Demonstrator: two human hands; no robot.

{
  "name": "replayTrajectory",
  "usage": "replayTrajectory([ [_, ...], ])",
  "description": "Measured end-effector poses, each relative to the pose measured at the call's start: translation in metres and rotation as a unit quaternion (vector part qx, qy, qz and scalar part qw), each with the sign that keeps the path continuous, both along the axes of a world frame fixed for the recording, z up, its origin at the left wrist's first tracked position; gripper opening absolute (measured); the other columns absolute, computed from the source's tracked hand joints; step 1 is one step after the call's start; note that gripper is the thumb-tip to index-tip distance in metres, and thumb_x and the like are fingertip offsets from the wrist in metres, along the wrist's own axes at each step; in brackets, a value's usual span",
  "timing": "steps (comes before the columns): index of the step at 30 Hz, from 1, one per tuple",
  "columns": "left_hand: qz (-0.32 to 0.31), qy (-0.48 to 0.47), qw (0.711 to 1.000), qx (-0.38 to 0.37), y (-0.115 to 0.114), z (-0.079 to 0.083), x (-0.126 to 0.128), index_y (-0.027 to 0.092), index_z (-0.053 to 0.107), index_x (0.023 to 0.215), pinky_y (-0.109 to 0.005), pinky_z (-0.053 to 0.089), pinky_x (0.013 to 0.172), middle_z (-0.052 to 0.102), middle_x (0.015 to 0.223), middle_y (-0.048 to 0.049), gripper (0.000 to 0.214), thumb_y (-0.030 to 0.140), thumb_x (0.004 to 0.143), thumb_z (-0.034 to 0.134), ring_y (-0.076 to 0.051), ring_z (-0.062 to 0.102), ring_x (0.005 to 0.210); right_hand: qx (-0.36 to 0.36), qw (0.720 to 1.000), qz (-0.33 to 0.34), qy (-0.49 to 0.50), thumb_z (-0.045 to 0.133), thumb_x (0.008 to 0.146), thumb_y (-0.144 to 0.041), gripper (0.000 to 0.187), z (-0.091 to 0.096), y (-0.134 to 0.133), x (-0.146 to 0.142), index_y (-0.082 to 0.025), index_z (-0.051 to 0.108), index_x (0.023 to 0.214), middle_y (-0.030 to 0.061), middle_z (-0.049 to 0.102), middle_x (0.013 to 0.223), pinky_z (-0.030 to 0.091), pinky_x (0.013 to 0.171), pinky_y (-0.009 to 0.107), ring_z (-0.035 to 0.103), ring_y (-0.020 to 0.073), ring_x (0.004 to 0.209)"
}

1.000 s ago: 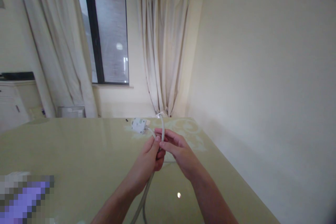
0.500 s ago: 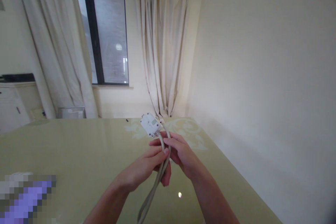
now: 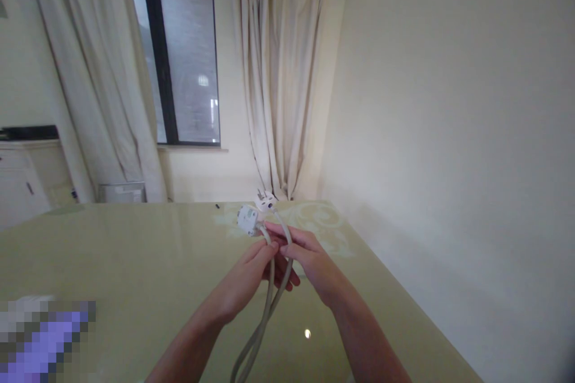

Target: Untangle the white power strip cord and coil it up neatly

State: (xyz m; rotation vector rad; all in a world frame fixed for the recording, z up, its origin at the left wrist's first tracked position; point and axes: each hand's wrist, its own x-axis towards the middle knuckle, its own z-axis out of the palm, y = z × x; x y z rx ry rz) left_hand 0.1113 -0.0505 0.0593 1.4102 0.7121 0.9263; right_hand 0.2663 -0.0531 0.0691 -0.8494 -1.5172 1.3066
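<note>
Both my hands meet over the glossy yellow-green table [image 3: 135,263] and hold a thick white cable [image 3: 263,329] folded into two strands. My left hand [image 3: 251,278] pinches the strands from the left with thumb and fingers. My right hand [image 3: 305,257] grips them from the right, fingers curled round. Above the hands stick out the cable's two ends: a white square socket block [image 3: 247,219] and a white plug [image 3: 264,200] with its prongs up. The doubled cable hangs down toward me between my forearms.
A wall runs close along the table's right edge. Beyond the far edge hang cream curtains [image 3: 283,84] and a dark-framed window [image 3: 184,60]. A white cabinet [image 3: 18,179] stands at the far left. A blurred-out patch [image 3: 45,338] lies at the table's near left.
The cable has been folded double. The socket block rose off the table and now sits beside the plug above my hands. My hands stayed almost in place.
</note>
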Motion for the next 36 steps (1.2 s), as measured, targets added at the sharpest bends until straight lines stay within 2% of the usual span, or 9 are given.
replayTrajectory([
  [3, 0.017, -0.063, 0.996, -0.059, 0.003, -0.005, 0.0, 0.015, 0.066, 0.101, -0.035, 0.051, 0.073, 0.072, 0.085, -0.009, 0.04, 0.053, 0.095, 0.054, -0.022, 0.067, 0.074, 0.073, 0.995, -0.019, -0.065, 0.057, 0.087, -0.021, 0.045, 0.006, -0.008, 0.001, -0.024, 0.072, 0.129, 0.0012, 0.069, 0.083, 0.047, 0.063, 0.026, 0.056, 0.0148, 0.067],
  [6, 0.056, -0.044, 0.996, -0.055, 0.004, -0.006, 0.0, 0.017, 0.066, 0.093, -0.034, 0.05, 0.075, 0.069, 0.084, -0.0056, 0.034, 0.05, 0.092, 0.058, -0.021, 0.064, 0.076, 0.143, 0.981, -0.053, -0.116, 0.053, 0.089, -0.017, 0.038, 0.011, -0.015, -0.002, -0.025, 0.075, 0.119, 0.0032, 0.071, 0.099, 0.048, 0.086, 0.032, 0.06, 0.0208, 0.093],
  [12, 0.067, 0.139, 0.975, 0.163, 0.001, 0.001, -0.008, 0.02, 0.062, 0.068, -0.032, 0.043, 0.08, 0.065, 0.075, -0.0035, 0.048, 0.049, 0.102, 0.045, -0.021, 0.058, 0.079, 0.082, 0.988, -0.051, -0.12, 0.049, 0.089, -0.018, 0.027, 0.001, -0.008, -0.004, -0.02, 0.074, 0.101, -0.0001, 0.062, 0.069, 0.043, 0.06, 0.026, 0.056, 0.0145, 0.063],
  [15, 0.028, 0.142, 0.97, 0.193, -0.001, 0.005, -0.01, 0.021, 0.065, 0.069, -0.031, 0.044, 0.083, 0.067, 0.078, -0.004, 0.049, 0.05, 0.102, 0.045, -0.021, 0.058, 0.08, 0.045, 0.994, -0.045, -0.093, 0.05, 0.09, -0.023, 0.026, -0.003, -0.003, -0.002, -0.017, 0.073, 0.102, -0.0016, 0.06, 0.061, 0.04, 0.051, 0.023, 0.055, 0.0124, 0.054],
  [23, -0.096, -0.035, 0.994, -0.039, -0.006, 0.0, -0.001, 0.016, 0.067, 0.095, -0.031, 0.05, 0.065, 0.066, 0.071, -0.0057, 0.05, 0.062, 0.1, 0.045, -0.018, 0.06, 0.062, 0.007, 0.998, 0.037, -0.057, 0.053, 0.095, -0.04, 0.034, 0.007, -0.011, 0.001, -0.018, 0.067, 0.117, -0.003, 0.063, 0.062, 0.045, 0.043, 0.022, 0.06, 0.0135, 0.045],
  [26, -0.059, -0.088, 0.992, -0.063, -0.006, -0.001, 0.003, 0.017, 0.064, 0.087, -0.025, 0.044, 0.058, 0.058, 0.061, -0.0008, 0.048, 0.062, 0.097, 0.052, -0.013, 0.051, 0.056, 0.01, 0.998, 0.054, -0.026, 0.057, 0.092, -0.039, 0.035, 0.01, -0.012, 0.001, -0.019, 0.064, 0.12, -0.0021, 0.065, 0.071, 0.051, 0.051, 0.026, 0.063, 0.0147, 0.052],
  [30, 0.061, -0.149, 0.983, -0.09, -0.002, 0.003, 0.004, 0.017, 0.062, 0.088, -0.022, 0.041, 0.055, 0.053, 0.063, 0.0035, 0.041, 0.057, 0.091, 0.065, -0.01, 0.049, 0.056, 0.041, 0.999, 0.034, -0.01, 0.072, 0.086, -0.037, 0.032, 0.005, -0.012, -0.008, -0.02, 0.063, 0.111, -0.0001, 0.065, 0.088, 0.054, 0.074, 0.028, 0.063, 0.015, 0.078],
  [34, 0.064, -0.215, 0.966, -0.132, 0.002, 0.014, -0.007, 0.017, 0.058, 0.085, -0.02, 0.046, 0.055, 0.053, 0.068, 0.0038, 0.034, 0.047, 0.089, 0.073, -0.009, 0.052, 0.059, 0.015, 0.999, 0.01, 0.04, 0.087, 0.075, -0.042, 0.069, -0.016, -0.012, -0.038, -0.026, 0.05, 0.133, 0.0001, 0.064, 0.102, 0.054, 0.077, 0.027, 0.062, 0.0148, 0.084],
  [36, 0.048, -0.252, 0.958, -0.131, 0.002, 0.021, -0.018, 0.017, 0.058, 0.087, -0.017, 0.044, 0.052, 0.049, 0.068, 0.0051, 0.027, 0.039, 0.09, 0.074, -0.007, 0.048, 0.055, -0.016, 0.994, 0.061, 0.094, 0.088, 0.073, -0.045, 0.083, -0.03, -0.013, -0.056, -0.027, 0.043, 0.14, -0.0013, 0.065, 0.096, 0.055, 0.075, 0.03, 0.064, 0.015, 0.077],
])
